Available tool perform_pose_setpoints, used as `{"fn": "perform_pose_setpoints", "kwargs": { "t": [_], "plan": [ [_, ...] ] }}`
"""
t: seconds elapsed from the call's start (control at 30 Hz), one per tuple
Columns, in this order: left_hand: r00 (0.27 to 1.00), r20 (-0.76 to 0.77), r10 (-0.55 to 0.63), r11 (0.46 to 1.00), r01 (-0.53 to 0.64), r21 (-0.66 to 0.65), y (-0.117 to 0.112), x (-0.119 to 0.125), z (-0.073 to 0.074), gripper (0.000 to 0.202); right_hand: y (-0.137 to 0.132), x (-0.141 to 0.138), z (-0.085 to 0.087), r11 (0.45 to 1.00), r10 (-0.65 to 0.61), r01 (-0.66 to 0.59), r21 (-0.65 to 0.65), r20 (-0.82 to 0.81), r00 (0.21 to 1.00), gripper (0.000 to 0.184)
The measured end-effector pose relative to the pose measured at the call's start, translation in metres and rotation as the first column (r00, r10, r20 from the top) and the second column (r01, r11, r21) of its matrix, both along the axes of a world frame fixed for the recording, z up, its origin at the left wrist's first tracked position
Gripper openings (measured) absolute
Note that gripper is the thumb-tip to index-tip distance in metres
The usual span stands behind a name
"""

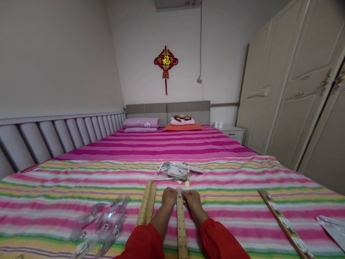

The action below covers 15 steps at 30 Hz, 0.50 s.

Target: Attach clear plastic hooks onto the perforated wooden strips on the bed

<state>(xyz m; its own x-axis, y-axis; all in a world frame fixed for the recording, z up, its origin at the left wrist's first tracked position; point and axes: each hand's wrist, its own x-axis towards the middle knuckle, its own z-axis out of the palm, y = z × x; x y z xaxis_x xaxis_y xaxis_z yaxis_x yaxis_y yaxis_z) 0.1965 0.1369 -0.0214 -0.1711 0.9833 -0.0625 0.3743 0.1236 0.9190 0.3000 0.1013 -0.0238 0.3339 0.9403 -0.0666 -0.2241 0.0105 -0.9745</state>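
Note:
A pale wooden strip (182,230) with rows of small holes lies lengthwise in front of me on the striped bedspread. At its far end sits a small shiny, clear-looking piece (179,194); its exact kind is too small to tell. My left hand (169,196) is closed at the left side of this piece, fingertips pinched against it. From the right, my right hand (192,200) pinches at the same piece, its fingers bent. Two more drilled wooden strips (147,203) lie side by side just left of my left forearm.
Several clear plastic packets (105,226) with shiny parts lie at left. Beyond my hands are a clear plastic bag (174,171) and small yellow paper bits (187,183). At right lies a brown strip (287,225) bearing metal and white round parts, then another packet (332,228).

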Motion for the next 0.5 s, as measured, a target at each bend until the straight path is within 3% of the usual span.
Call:
{"fn": "perform_pose_setpoints", "kwargs": {
  "t": [0.3,0.5],
  "plan": [
    [0.97,0.24,-0.017,1.0,0.018,0.001,-0.006,0.005,-0.003,0.007,-0.003,-0.001,-0.009,0.998,-0.045,0.045,0.048,-0.004,0.999,0.005],
    [0.932,0.341,-0.12,0.993,0.118,0.029,-0.017,0.0,0.001,0.013,-0.008,0.001,-0.005,0.996,0.036,-0.036,0.076,-0.002,0.999,0.03]
  ]
}}
